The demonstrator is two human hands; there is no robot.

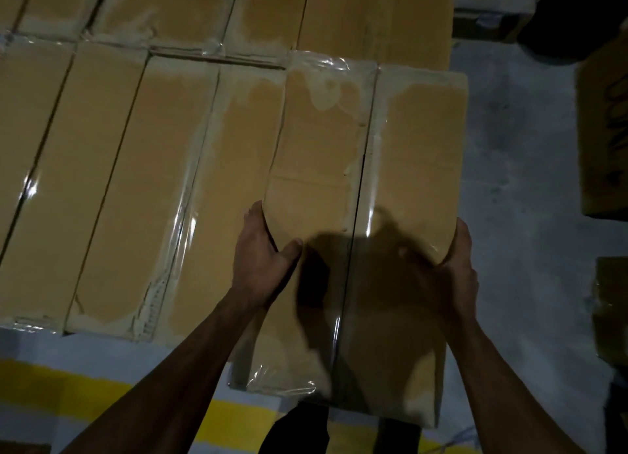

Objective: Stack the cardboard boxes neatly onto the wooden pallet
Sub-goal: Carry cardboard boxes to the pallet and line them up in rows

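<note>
I hold a long taped cardboard box with both hands at the right end of the stack. My left hand grips its left side, thumb lying on the top face. On the right side, my right hand grips the edge, fingers curled around it. The box's near end juts out past the front edge of the stack. A layer of several similar stacked boxes with clear tape over their seams fills the left and the back. The wooden pallet is hidden beneath them.
Grey concrete floor runs along the right of the stack. A yellow floor stripe crosses the bottom left. Other cardboard boxes stand at the right edge, and dark objects sit at the top right.
</note>
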